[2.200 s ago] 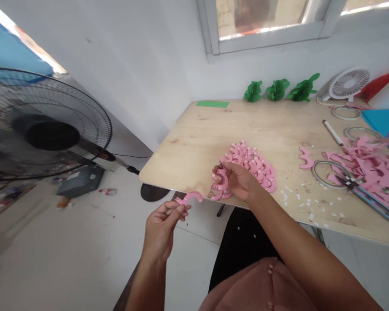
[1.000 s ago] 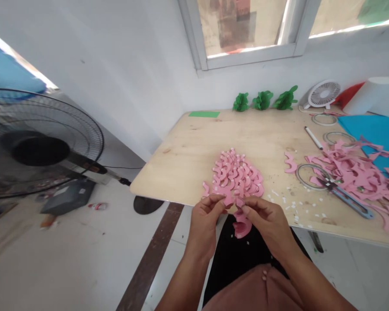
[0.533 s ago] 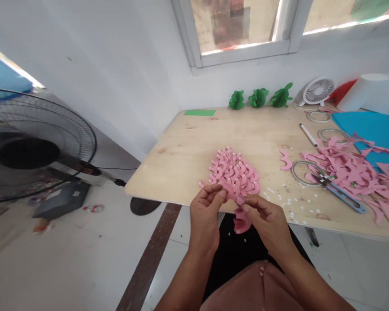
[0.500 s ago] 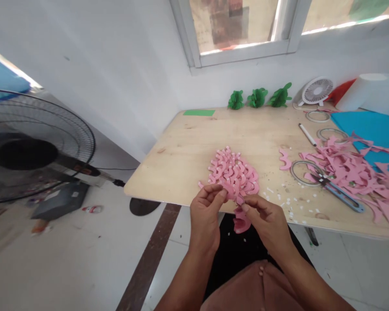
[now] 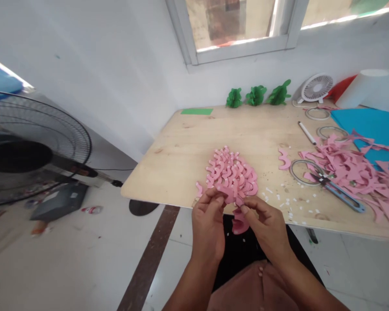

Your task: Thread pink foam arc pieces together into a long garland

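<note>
At the table's front edge, my left hand (image 5: 209,224) and my right hand (image 5: 267,222) face each other over my lap. Between them is a curved pink paper piece (image 5: 240,223), wavy in outline, its lower loop hanging below the table edge. My left fingertips pinch its upper left part, and the right thumb and forefinger squeeze it near the middle. Just beyond my hands lies a heap of similar pink paper pieces (image 5: 230,168) with small white patches at their ends. One loose piece (image 5: 199,188) rests left of the heap.
Right of the heap lie another pink cutout (image 5: 284,159), tape rolls (image 5: 306,172), a blue cutter (image 5: 342,195), a pen (image 5: 307,132) and pink scraps (image 5: 353,168). White bits dot the table (image 5: 155,172). Green paper shapes (image 5: 255,96) and a small fan (image 5: 317,87) stand behind.
Both hands keep their pinch on the pink paper piece. My left hand has shifted slightly right and down, showing more of the loose piece beside the heap. The view has moved a little.
</note>
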Demonstrator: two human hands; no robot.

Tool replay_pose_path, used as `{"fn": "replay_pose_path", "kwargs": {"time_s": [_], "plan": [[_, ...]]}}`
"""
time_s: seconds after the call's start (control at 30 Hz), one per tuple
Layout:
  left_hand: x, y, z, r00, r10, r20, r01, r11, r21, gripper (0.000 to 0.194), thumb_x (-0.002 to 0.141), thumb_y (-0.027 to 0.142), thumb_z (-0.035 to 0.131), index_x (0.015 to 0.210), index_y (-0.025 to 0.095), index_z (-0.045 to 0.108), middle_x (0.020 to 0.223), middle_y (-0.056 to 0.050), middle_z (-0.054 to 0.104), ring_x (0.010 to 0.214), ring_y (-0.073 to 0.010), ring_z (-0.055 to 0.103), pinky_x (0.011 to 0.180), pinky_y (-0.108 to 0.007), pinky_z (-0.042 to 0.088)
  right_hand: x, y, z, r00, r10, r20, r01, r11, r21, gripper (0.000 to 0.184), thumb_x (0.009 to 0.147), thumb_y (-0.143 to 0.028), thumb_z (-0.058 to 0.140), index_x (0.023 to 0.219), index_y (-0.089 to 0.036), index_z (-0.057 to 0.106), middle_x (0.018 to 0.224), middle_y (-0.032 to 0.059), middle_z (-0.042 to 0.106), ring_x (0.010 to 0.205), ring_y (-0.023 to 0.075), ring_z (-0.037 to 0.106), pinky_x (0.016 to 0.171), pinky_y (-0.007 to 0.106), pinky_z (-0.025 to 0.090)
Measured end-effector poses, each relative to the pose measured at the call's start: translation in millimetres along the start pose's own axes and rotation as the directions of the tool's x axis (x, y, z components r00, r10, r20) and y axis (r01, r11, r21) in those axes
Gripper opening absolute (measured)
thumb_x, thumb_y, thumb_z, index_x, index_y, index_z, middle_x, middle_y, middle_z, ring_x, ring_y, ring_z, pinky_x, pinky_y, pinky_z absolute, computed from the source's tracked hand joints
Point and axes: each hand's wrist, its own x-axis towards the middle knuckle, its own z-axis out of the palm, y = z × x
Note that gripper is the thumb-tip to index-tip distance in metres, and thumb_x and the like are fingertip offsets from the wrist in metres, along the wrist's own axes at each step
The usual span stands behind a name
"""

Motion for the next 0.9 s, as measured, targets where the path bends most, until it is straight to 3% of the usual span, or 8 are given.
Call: {"fn": "replay_pose_path", "kwargs": {"time_s": [0.27,0.4,0.5,0.57,0.67,0.8,0.9], "plan": [[4,-6,1.6,0.992,0.046,-0.115,-0.039,0.997,0.063,0.018,0.061,0.019,0.072,0.073,0.015,0.059,0.069,0.001,0.062,0.062,-0.0089,0.057,0.065,-0.022,0.047,-3,-3,-1,0.999,0.004,0.041,-0.006,0.999,0.042,0.013,0.081,-0.027,0.056,0.076,-0.021,0.066,0.078,0.0027,0.063,0.075,0.0185,0.059,0.068,0.03,0.047],[9,10,-3.6,0.987,0.116,-0.114,-0.113,0.993,0.034,0.017,0.062,0.018,0.071,0.072,0.016,0.058,0.072,0.001,0.062,0.065,-0.009,0.058,0.066,-0.022,0.047,-4,-3,-6,0.999,0.039,0.028,-0.042,0.996,0.081,0.012,0.079,-0.029,0.059,0.078,-0.021,0.068,0.085,0.0037,0.066,0.083,0.0203,0.06,0.076,0.032,0.046],[4,29,-12.1,0.994,0.106,-0.006,-0.104,0.983,0.151,0.015,0.061,0.02,0.071,0.07,0.017,0.06,0.065,0.001,0.059,0.06,-0.0111,0.055,0.061,-0.025,0.048,-2,0,-9,0.996,0.089,0.002,-0.089,0.987,0.136,0.013,0.079,-0.031,0.06,0.078,-0.022,0.069,0.082,0.0032,0.066,0.08,0.0193,0.06,0.075,0.031,0.046],[-4,37,-17.3,0.996,-0.009,0.094,-0.017,0.962,0.273,0.013,0.061,0.021,0.072,0.068,0.017,0.062,0.06,0.0,0.06,0.054,-0.0117,0.053,0.054,-0.025,0.046,-1,2,-11,0.993,0.122,0.006,-0.121,0.979,0.167,0.014,0.079,-0.033,0.061,0.078,-0.022,0.069,0.078,0.0023,0.066,0.077,0.0181,0.06,0.072,0.03,0.046],[-19,34,-20.6,0.953,-0.204,0.223,0.1,0.91,0.404,0.009,0.064,0.024,0.07,0.067,0.016,0.067,0.056,-0.003,0.063,0.05,-0.0122,0.053,0.05,-0.024,0.043,-2,2,-12,0.987,0.158,0.035,-0.161,0.97,0.182,0.013,0.078,-0.034,0.063,0.079,-0.022,0.07,0.078,0.002,0.066,0.075,0.0172,0.059,0.07,0.028,0.046],[-32,15,-17.8,0.944,-0.208,0.258,0.047,0.854,0.518,0.009,0.069,0.024,0.067,0.068,0.016,0.07,0.062,-0.005,0.066,0.058,-0.015,0.058,0.057,-0.025,0.046,-6,-2,-12,0.983,0.167,0.079,-0.177,0.974,0.144,0.013,0.077,-0.032,0.064,0.079,-0.02,0.07,0.076,0.002,0.065,0.072,0.0163,0.059,0.067,0.027,0.046],[-34,7,-15.2,0.953,-0.11,0.283,-0.104,0.758,0.644,0.012,0.072,0.023,0.063,0.075,0.017,0.072,0.071,-0.005,0.068,0.068,-0.0169,0.06,0.066,-0.027,0.047,-9,-5,-13,0.985,0.154,0.083,-0.164,0.978,0.129,0.012,0.078,-0.03,0.063,0.078,-0.02,0.069,0.077,0.0014,0.064,0.072,0.0154,0.058,0.067,0.026,0.046]]}}
